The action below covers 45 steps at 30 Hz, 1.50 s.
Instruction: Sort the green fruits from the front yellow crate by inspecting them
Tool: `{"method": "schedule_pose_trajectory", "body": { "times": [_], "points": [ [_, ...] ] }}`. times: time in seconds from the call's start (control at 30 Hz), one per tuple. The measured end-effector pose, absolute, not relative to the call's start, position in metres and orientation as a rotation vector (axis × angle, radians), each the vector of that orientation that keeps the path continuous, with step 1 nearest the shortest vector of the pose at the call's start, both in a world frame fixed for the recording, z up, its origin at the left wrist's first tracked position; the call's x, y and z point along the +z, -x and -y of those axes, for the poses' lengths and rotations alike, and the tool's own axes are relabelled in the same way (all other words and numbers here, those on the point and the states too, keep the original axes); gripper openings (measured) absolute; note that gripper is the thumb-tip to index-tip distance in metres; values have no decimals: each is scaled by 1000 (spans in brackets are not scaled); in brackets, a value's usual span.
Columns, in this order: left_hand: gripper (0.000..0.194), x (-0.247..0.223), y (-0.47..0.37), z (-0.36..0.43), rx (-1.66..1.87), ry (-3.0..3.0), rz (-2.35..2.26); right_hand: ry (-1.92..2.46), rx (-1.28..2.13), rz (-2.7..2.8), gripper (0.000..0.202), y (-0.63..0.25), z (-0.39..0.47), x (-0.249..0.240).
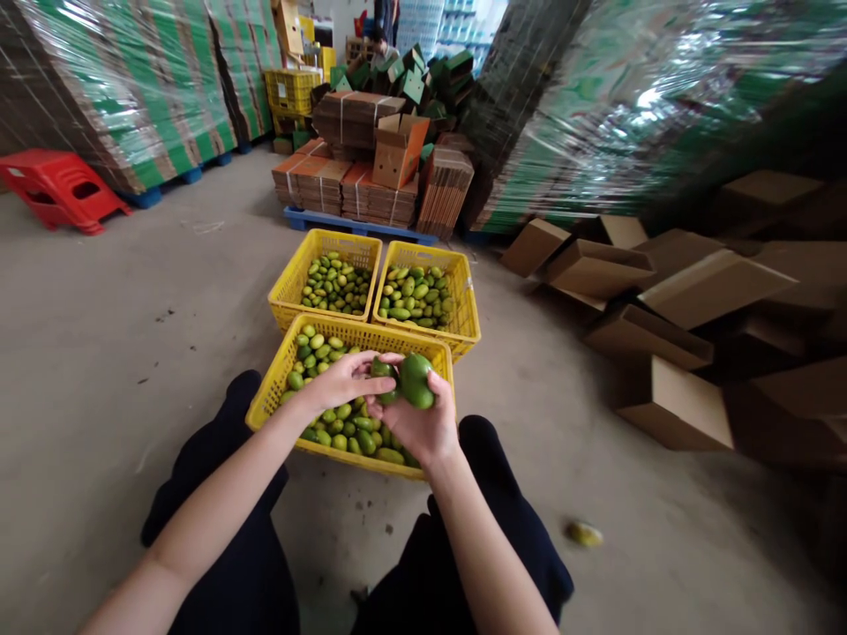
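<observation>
Above the nearest yellow crate (pixel 265 388), my left hand (pixel 344 377) is closed around a dark green mango (pixel 382 370). My right hand (pixel 423 423) grips a larger, smooth green mango (pixel 416 381), its thumb along the right side. The two fruits sit side by side, and my left fingers are close to my right palm. Below my hands, many green and yellowish mangoes (pixel 354 432) lie loose in the crate, partly hidden by my hands and wrists.
Two more yellow crates of mangoes, left (pixel 284 300) and right (pixel 467 322), stand just beyond. Cardboard boxes (pixel 668 397) pile up at right. Flattened cartons (pixel 311 185) rest on a blue pallet (pixel 361 226). A red stool (pixel 59 190) stands left; one yellowish fruit (pixel 583 533) lies on the floor.
</observation>
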<state>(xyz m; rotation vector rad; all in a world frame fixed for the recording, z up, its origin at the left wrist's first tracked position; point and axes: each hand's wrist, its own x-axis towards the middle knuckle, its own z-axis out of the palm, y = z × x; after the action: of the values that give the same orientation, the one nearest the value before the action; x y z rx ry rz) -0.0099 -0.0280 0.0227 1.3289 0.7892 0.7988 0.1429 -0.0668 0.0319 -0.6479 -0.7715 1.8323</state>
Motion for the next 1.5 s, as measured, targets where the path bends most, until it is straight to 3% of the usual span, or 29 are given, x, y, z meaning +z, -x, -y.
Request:
{"method": "schedule_pose_trajectory", "body": {
  "times": [0.2,0.33,0.47,0.67,1.0,1.27,1.5],
  "points": [
    [41,35,16,27,1205,-1341,-902,831,1593,550,43,-146,56,23],
    [43,35,20,28,1196,-1426,-974,881,1358,698,53,-145,53,19],
    [40,32,17,31,1231,-1581,-1024,886,1191,897,40,-145,57,23],
    [38,30,19,29,1276,-1781,-977,919,868,1189,43,-141,60,15],
    [45,34,22,28,1266,-1565,-960,867,911,1150,40,-142,56,16],
    [43,29,18,26,911,-862,-877,983,1476,834,33,-138,54,11],
    [40,30,17,25,1030,-918,-915,962,1422,774,33,-137,48,5]
  ]
}}
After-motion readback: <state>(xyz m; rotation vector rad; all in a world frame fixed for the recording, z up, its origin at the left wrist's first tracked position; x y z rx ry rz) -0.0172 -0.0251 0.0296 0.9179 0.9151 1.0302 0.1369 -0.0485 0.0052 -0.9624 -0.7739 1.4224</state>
